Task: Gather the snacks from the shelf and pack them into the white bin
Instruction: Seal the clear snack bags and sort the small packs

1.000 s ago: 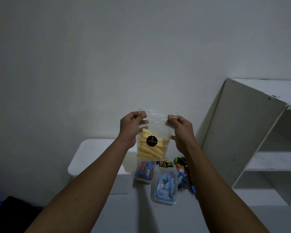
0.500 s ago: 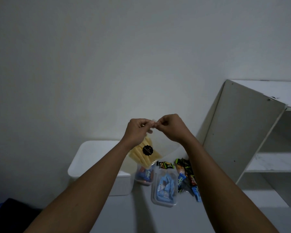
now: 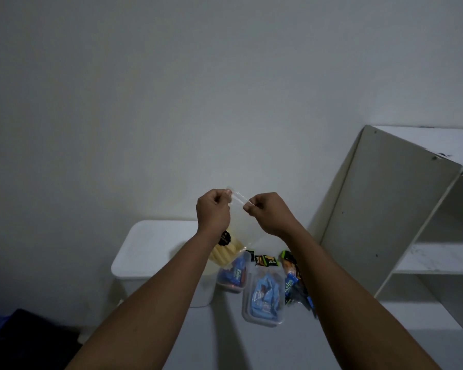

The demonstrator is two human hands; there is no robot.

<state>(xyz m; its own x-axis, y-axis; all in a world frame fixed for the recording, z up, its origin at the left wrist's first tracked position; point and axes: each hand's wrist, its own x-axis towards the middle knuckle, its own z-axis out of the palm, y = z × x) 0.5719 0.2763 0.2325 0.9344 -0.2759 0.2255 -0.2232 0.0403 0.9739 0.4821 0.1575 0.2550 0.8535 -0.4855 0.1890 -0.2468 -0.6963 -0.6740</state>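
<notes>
Head view: left hand (image 3: 213,212) and right hand (image 3: 267,213) pinch the snack bag (image 3: 245,229) by its top edge; it looks light, floppy and slippery, best held there.

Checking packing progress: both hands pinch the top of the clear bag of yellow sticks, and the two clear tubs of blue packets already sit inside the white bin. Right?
No: the head view shows the clear tubs outside the white bin, on the surface to its right. The left hand and right hand do pinch the top of the clear bag of yellow sticks.
</notes>
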